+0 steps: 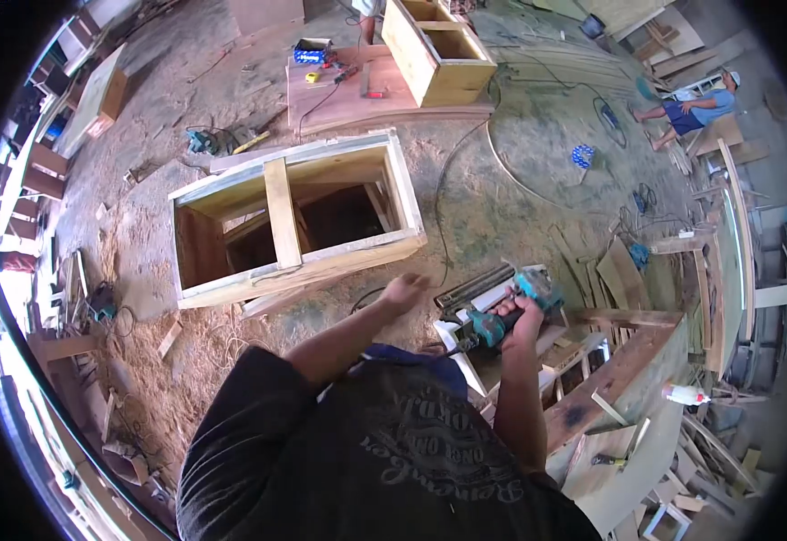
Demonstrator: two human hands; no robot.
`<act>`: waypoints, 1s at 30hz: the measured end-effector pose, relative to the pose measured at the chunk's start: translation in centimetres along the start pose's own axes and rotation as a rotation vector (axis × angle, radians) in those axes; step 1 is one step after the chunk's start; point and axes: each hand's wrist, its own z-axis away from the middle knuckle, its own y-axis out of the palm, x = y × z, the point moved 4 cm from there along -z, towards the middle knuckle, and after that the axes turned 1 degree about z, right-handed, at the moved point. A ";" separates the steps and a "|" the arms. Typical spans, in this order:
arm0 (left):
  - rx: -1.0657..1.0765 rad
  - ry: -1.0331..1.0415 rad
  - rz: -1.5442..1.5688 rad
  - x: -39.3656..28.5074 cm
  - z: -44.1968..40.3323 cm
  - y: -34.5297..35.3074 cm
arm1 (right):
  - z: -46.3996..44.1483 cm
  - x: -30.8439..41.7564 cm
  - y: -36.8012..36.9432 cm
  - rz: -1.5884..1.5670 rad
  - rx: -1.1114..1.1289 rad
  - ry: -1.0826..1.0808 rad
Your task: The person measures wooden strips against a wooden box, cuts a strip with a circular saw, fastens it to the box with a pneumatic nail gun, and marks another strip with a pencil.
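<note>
My right hand (521,316) is wrapped around the handle of a teal corded power tool (538,287), held up beside my body on the right. Its exact kind is hard to make out. My left hand (405,293) is in front of my chest with the fingers curled in. A black cord (445,243) passes close to it, and whether the fingers hold anything is hidden. Just beyond that hand lies an open wooden cabinet frame (339,257), divided by a crosspiece (282,212).
Wood shavings (222,361) cover the floor. Behind stand a second wooden box (452,77) and a pinkish board (344,104) with tools. Another teal tool (201,141) lies beyond the frame. A wooden bench (628,370) is close on my right. A person (704,113) sits farther right.
</note>
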 end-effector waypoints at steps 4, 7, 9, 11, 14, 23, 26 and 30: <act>-0.287 -0.047 -0.400 5.4 3.2 -10.4 | 0.6 -1.9 1.2 -0.207 0.125 0.186; -0.491 -0.009 -0.248 9.2 5.9 -17.3 | -1.1 -4.9 2.7 -0.171 0.276 0.259; -0.666 -0.117 -0.116 7.7 9.3 -20.7 | -2.6 -8.1 5.2 -0.232 0.400 0.351; -0.708 -0.189 0.081 8.1 10.6 -23.9 | -2.5 -10.5 9.2 -0.245 0.475 0.422; -0.791 -0.095 -0.184 6.3 11.0 -28.8 | -2.6 -15.1 14.9 -0.308 0.482 0.586; -0.327 0.477 -1.261 -2.9 -3.7 -40.0 | -9.6 -22.0 27.9 -0.492 0.217 0.327; -0.415 0.056 -0.863 -5.4 -9.1 -41.0 | -13.4 -23.3 29.6 -0.673 0.153 0.322; -0.252 0.155 -1.063 -5.5 -18.1 -41.1 | -17.2 -23.9 30.5 -0.772 0.148 0.293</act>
